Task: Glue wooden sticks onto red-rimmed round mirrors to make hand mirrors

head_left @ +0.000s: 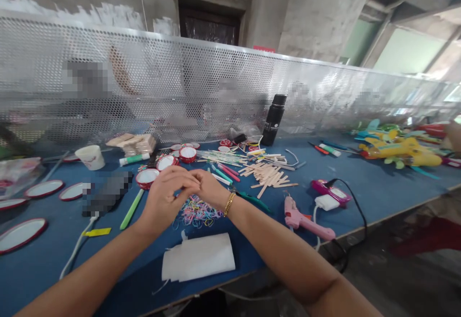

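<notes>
My left hand [167,197] and my right hand [211,189] meet above the middle of the blue table [133,264]. The fingertips of both are pinched together; whatever lies between them is too small or hidden to make out. Just below them sits a heap of small coloured rubber bands [200,213]. Closer to me is a folded white cloth [199,258]. A green stick [131,209] lies to the left of my left hand, and a small red-rimmed white disc [147,176] is partly beside it. Pink and teal pens [229,173] lie behind my right hand.
A pink glue gun [306,221] and a plugged-in power strip [330,194] with cables lie right. Wooden sticks [268,175] are piled behind, near a black bottle [273,120]. At left are a paper cup [90,157] and red-rimmed discs [22,235]. A perforated metal screen [158,77] borders the back.
</notes>
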### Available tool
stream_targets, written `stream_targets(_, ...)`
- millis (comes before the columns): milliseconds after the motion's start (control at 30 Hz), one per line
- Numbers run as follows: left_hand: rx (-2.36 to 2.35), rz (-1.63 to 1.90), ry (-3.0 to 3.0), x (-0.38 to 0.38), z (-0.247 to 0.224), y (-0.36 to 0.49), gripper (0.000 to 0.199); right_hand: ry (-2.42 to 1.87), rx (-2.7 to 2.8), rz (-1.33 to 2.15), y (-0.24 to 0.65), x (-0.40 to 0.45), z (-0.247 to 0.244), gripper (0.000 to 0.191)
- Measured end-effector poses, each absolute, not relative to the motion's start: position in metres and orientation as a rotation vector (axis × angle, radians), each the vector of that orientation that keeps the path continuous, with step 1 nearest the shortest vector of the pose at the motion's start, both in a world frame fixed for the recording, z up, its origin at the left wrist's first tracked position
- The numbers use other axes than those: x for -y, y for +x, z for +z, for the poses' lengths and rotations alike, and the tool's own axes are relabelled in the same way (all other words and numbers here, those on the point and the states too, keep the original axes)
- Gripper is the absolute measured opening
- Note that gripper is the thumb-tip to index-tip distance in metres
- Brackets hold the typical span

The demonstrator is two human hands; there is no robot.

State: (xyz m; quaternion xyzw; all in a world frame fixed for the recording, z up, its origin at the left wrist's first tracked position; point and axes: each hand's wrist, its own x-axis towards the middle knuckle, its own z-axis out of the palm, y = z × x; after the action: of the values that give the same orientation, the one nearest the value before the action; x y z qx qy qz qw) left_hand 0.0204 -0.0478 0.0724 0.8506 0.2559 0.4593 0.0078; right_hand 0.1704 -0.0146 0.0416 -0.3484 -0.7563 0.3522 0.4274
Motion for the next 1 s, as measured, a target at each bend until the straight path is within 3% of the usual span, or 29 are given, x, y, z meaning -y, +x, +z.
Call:
stream_targets(167,-1.154,1.393,2.692,0.037,0.073,-0.004,0.030,-0.852,1.598,0.991,0.191,0.004,0.055,0.021)
stream_targets(367,-1.246,1.253,2.814,0.032,0.059,-0.014,0.045,-1.476,1.590,0.137,0.251,-0.003,0.075,0.025)
stream_targets(467,-1.176,1.257,2.792,0.033,0.057,-0.013,0.041,-1.781,1.607,-0.084,0.268,-0.005,0.077,0.019)
stream_targets(700,-1.131,1.277,2.677,0.031,0.055,-0.013,0.032,-2.158,1.940,-0.012,0.248,-0.015,0.057,0.020)
stream_targets(1000,-1.215,1.299,2.611,0.033,0.054,-0.014,0.039,-2.163,2.000,-0.134,0.230,-0.029,0.029,0.017)
